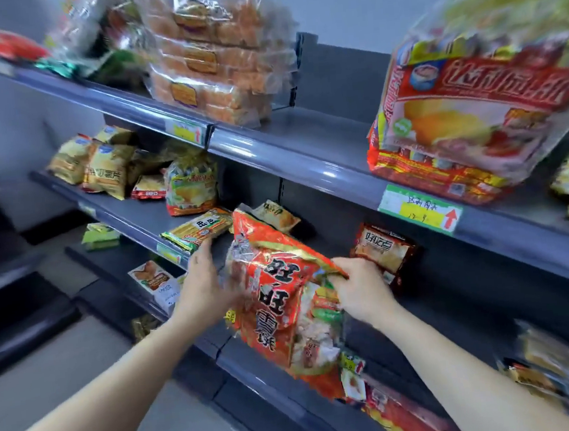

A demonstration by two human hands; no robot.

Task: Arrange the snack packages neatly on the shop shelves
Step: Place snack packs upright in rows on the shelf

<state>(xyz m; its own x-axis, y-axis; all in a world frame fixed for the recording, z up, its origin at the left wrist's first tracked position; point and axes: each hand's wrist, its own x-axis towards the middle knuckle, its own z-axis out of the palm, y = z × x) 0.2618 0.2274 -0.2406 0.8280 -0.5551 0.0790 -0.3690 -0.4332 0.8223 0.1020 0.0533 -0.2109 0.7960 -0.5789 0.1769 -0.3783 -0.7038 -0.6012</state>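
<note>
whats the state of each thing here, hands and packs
red bag, tilted, held by both hands
right hand, pinches red bag's gold top edge
left hand, against red bag's left side, grip blurred
yellow pack, flat at middle shelf edge
brown pack, upright at the back
cake bag, overhanging upper shelf edge

Both hands point(282, 284) holding a large red snack bag point(280, 305), grey shop shelves point(305, 151) behind
</note>
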